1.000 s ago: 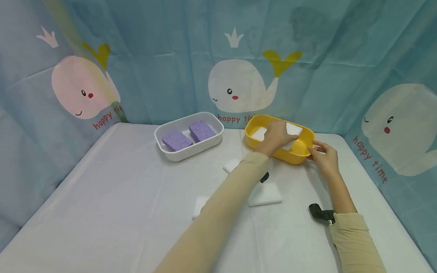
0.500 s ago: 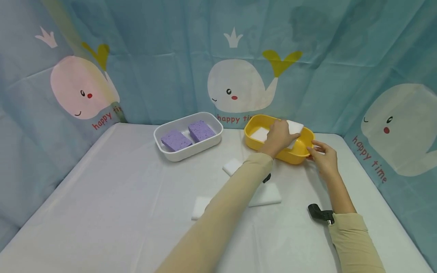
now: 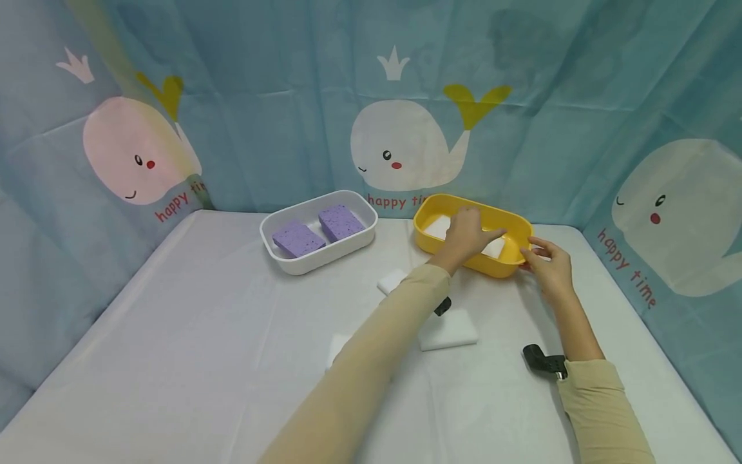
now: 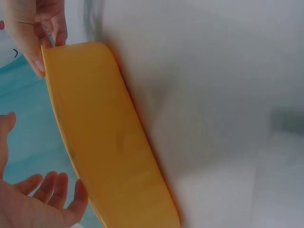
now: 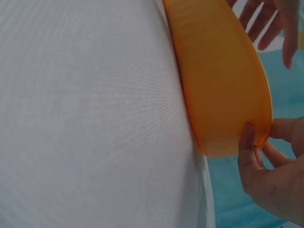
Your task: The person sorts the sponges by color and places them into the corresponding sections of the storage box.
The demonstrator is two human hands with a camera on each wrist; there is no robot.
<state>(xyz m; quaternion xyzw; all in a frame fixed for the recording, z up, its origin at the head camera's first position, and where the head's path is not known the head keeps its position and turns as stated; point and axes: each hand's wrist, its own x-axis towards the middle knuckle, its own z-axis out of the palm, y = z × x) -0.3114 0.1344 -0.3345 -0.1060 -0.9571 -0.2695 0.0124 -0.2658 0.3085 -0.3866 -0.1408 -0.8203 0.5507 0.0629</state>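
Right fingers (image 5: pixel 283 129) grip tray (image 3: pixel 498 268) | left hand (image 3: pixel 466 232) above | 2 pads (image 3: pixel 494 249) visible inside

Head: looks forward and down across the table (image 3: pixel 174 335) toward the curtain (image 3: pixel 278 142) from well back; takes in white tub (image 3: pixel 301 265) and yellow tub (image 3: pixel 495 267).
Left wrist: looks from close by at yellow tub's outer wall, sideways, with table at frame right.
Right wrist: looks equally close, rolled oppositely, with table at frame left.
Shared by all three: yellow tub, left hand (image 3: pixel 466 233), right hand (image 3: pixel 553 270), curtain.

Blue whale-print cloth (image 3: pixel 261 142) behind and beside a white-covered table (image 3: pixel 168 335)
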